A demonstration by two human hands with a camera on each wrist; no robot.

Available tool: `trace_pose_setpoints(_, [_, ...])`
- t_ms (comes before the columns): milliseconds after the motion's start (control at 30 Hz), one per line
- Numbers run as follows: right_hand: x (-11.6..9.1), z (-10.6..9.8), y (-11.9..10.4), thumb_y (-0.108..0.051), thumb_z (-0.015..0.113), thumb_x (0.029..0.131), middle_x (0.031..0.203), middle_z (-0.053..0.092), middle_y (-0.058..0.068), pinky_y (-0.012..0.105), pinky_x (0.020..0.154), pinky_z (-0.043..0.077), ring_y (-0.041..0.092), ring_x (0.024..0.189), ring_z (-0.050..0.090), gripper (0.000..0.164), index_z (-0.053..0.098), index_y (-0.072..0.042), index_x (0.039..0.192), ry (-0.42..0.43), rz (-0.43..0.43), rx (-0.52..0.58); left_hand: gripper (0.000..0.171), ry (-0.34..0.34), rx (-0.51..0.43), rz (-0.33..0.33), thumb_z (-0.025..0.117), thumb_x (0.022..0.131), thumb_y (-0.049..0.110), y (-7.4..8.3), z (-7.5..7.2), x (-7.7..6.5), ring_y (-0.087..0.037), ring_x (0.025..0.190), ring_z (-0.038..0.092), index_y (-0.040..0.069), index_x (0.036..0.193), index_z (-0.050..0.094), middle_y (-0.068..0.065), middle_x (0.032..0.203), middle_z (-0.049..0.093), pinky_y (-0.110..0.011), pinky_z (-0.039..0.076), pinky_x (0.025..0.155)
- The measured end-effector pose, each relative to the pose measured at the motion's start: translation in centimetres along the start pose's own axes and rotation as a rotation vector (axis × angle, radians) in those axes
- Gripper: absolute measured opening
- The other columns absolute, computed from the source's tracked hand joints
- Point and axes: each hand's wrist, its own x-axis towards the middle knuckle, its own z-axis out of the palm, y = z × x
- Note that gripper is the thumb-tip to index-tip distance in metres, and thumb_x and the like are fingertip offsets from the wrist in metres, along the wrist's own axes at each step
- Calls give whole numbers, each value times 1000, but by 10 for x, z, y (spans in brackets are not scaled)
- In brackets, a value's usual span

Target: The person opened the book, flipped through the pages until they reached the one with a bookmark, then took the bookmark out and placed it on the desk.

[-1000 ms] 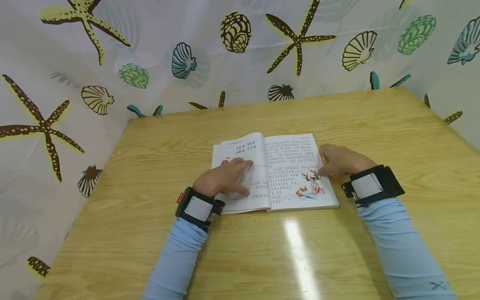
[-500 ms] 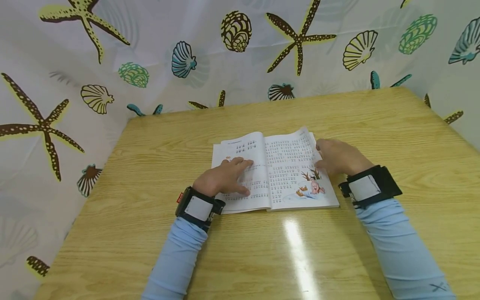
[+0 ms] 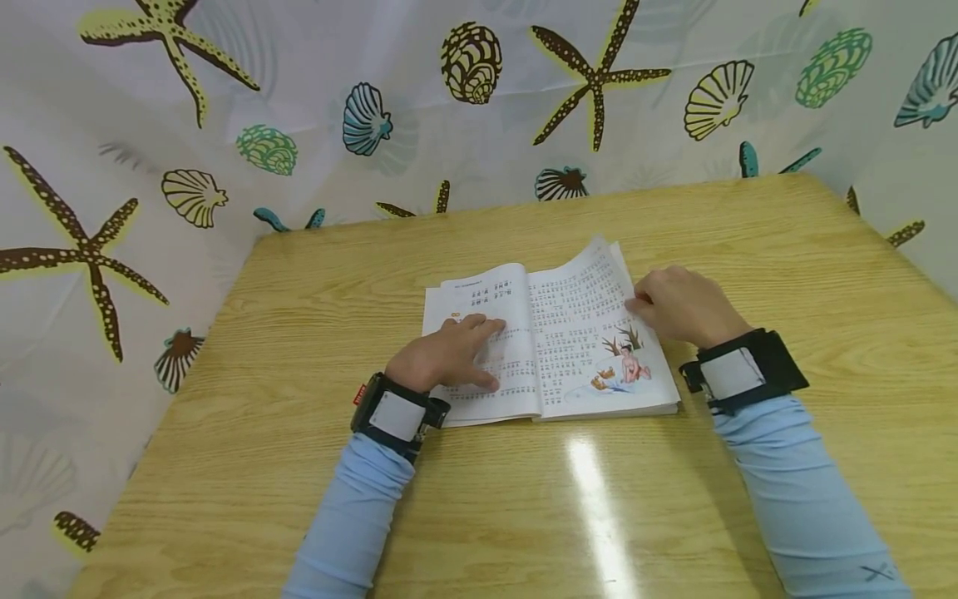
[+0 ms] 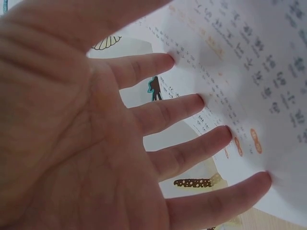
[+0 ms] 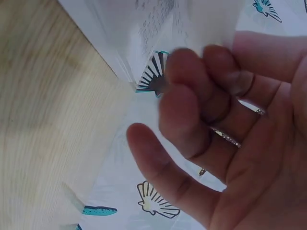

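An open book (image 3: 557,366) with printed text lies on the table, a coloured drawing low on its right page. My left hand (image 3: 445,353) rests on the left page with fingers spread; in the left wrist view the fingertips (image 4: 223,134) touch the paper. At the book's right edge, my right hand (image 3: 688,308) pinches a page (image 3: 591,270) between thumb and forefinger. That page's far corner curves up off the pages below. In the right wrist view the other fingers (image 5: 180,112) curl beside the raised paper without holding anything.
The wooden table (image 3: 337,283) stretches out on all sides of the book. Behind it and to its left hangs a white cloth (image 3: 299,50) printed with starfish and shells. A bright reflection lies in front of the book.
My right hand has come to the book's right edge and taken hold of a page, lifting its far corner upward. The left hand has stayed in place.
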Motion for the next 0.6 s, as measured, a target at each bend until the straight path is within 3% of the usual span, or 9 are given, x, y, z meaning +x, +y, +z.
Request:
trace_pose_setpoints(133, [0,0,1,-10,64,99,64,45,4,31,54,32,19,58,44,29,58,-4,71,12,-20,-2,87,2,-2,0,80,89,32,0,0,0,-41,145,31,17,160,33,-12,163,29,-55,40,108])
trace_pose_setpoints(400, [2,1,0,-3,64,97,70,50,7,33,56,35,23,64,49,14,59,0,84,58,-41,35,87,1,0,-2,80,89,33,1,0,1,-41,145,31,18,160,33,-12,164,29,-55,40,108])
trace_pose_setpoints(500, [2,1,-2,-9,58,103,75,55,9,34,57,38,24,66,53,16,64,4,95,68,-67,128,88,-5,7,1,80,89,34,1,0,2,-42,145,31,18,161,32,-12,164,29,-55,39,108])
trace_pose_setpoints(600, [2,0,-10,-21,44,110,93,65,16,39,67,47,28,79,61,36,65,6,121,30,-99,306,88,-8,9,4,79,89,34,1,-1,2,-42,145,30,17,161,31,-13,164,28,-54,39,109])
